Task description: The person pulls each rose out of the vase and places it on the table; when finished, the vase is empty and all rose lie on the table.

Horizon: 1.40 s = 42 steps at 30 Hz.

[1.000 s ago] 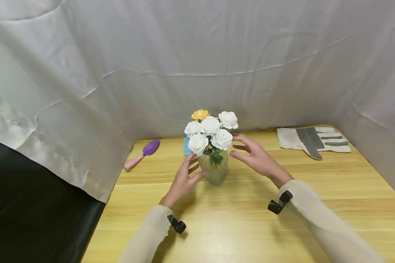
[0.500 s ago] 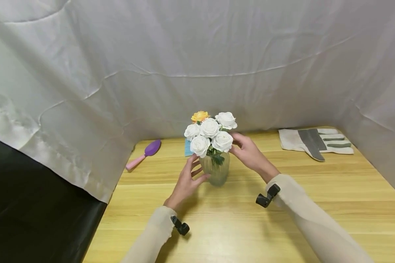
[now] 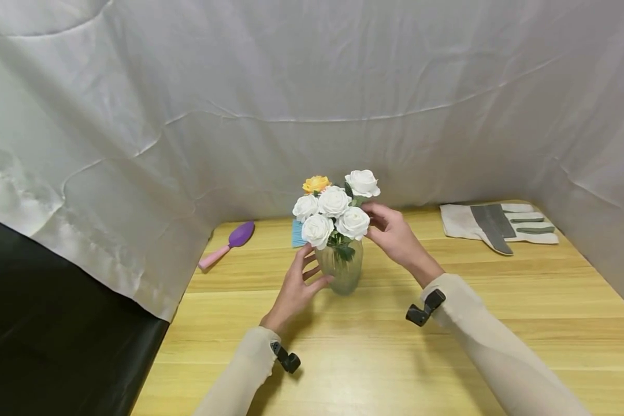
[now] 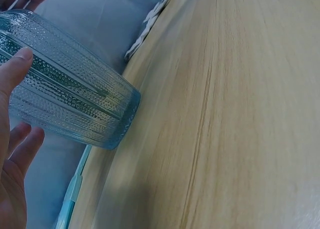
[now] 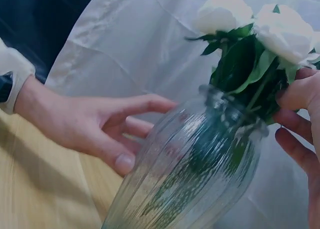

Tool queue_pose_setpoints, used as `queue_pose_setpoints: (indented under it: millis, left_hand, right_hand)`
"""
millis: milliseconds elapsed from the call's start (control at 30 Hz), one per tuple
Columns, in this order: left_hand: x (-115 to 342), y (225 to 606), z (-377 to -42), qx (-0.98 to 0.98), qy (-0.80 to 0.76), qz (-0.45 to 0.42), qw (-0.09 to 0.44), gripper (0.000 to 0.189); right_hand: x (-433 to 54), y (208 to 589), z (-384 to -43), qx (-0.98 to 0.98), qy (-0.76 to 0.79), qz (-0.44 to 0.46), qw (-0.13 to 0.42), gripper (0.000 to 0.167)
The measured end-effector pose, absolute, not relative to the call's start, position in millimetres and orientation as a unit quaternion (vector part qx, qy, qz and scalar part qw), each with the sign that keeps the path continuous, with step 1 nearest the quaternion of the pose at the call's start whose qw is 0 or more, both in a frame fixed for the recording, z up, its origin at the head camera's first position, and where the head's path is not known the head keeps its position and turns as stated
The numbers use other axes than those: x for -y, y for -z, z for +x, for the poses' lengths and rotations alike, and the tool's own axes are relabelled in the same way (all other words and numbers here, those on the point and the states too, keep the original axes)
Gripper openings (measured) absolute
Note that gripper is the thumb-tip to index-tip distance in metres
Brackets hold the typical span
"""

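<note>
A ribbed clear glass vase (image 3: 347, 273) stands upright on the wooden table, full of white roses with green leaves and one orange rose (image 3: 316, 184) at the back. My left hand (image 3: 294, 286) holds the vase from the left, its thumb (image 4: 15, 69) against the glass in the left wrist view. On the other side, just above the rim, my right hand (image 3: 398, 240) pinches the stem of the rightmost white rose (image 3: 363, 184). In the right wrist view my right fingers (image 5: 300, 139) lie among the leaves under the blooms, partly cut off by the frame's edge.
A hand trowel (image 3: 241, 234) with a purple blade and pink handle lies at the back left. Behind the vase shows a light-blue ribbed item (image 3: 297, 234), mostly hidden. A white and grey work glove (image 3: 460, 221) lies back right. Grey cloth (image 3: 421, 144) hangs behind the table.
My right hand has come in from the right to the stems, and the rightmost white rose has risen slightly and shifted right. My left hand has moved slightly right against the vase.
</note>
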<state>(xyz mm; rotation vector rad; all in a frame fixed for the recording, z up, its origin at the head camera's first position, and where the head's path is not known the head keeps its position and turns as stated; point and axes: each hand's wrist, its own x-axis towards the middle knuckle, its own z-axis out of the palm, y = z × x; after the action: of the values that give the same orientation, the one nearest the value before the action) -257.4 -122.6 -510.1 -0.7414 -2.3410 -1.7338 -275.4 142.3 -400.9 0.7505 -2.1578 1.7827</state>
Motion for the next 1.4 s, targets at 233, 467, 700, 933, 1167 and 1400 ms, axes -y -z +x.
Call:
queue_pose_setpoints:
  millis: [233,467,700,933,1167,1400]
  left_hand:
    - [123.6,510.4,-256.8,0.777,0.576,-0.245,0.068,0.086]
    - [124.7,510.5,-257.1,0.778,0.575,-0.244,0.066,0.086]
    - [124.9,512.7,-258.3,0.779,0.575,-0.241,0.064,0.088]
    - [125.5,511.9,-258.7,0.778,0.577,-0.242,0.064,0.088]
    - [126.3,512.2,-259.5,0.777,0.579,-0.238,0.061,0.086]
    - [125.2,513.3,-259.5,0.776,0.58,-0.242,0.064,0.084]
  right_hand:
    - [-137.5,386.1,-277.0,0.714,-0.633,0.244,0.171,0.026]
    - [-136.6,369.8,-277.6,0.664,-0.673,0.241,0.217,0.024]
    - [-151.2,343.3,-278.2,0.611,-0.697,0.247,0.283,0.027]
    - [-181.2,309.8,-272.8,0.541,-0.713,0.265,0.359,0.026]
    - [-220.3,286.6,-259.9,0.492,-0.732,0.234,0.409,0.025]
    - [-273.2,286.4,-240.7,0.471,-0.75,0.193,0.422,0.027]
